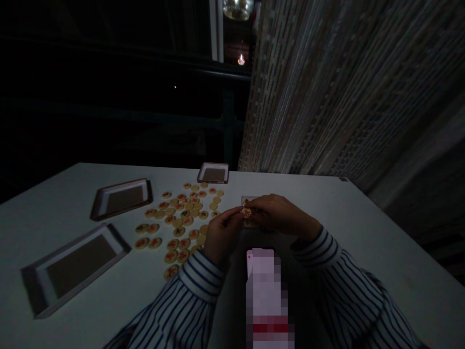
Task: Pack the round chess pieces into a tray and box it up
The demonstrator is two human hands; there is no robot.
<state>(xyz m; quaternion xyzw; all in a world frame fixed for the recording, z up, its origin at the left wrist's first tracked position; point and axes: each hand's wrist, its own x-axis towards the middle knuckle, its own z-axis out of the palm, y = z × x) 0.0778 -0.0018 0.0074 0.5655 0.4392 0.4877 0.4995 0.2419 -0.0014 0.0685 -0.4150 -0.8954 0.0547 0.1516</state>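
Observation:
Over a small box (244,198) that holds some pieces, my two hands meet with fingers closed. Between their fingertips is a round Chinese chess piece (247,213) with a red character. My left hand (223,232) grips it from the left, and my right hand (278,213) reaches it from the right, covering much of the box. Many loose Chinese chess pieces (185,213) lie spread on the table left of my hands, some showing red or dark characters and others blank side up. My left sleeve hides a few of them.
Three shallow, box-like trays stand on the white table (363,252): a large one (83,261) at front left, a middle one (123,198) behind it, and a small one (213,173) at the far edge. A bead-string curtain (308,87) hangs beyond. The room is dark.

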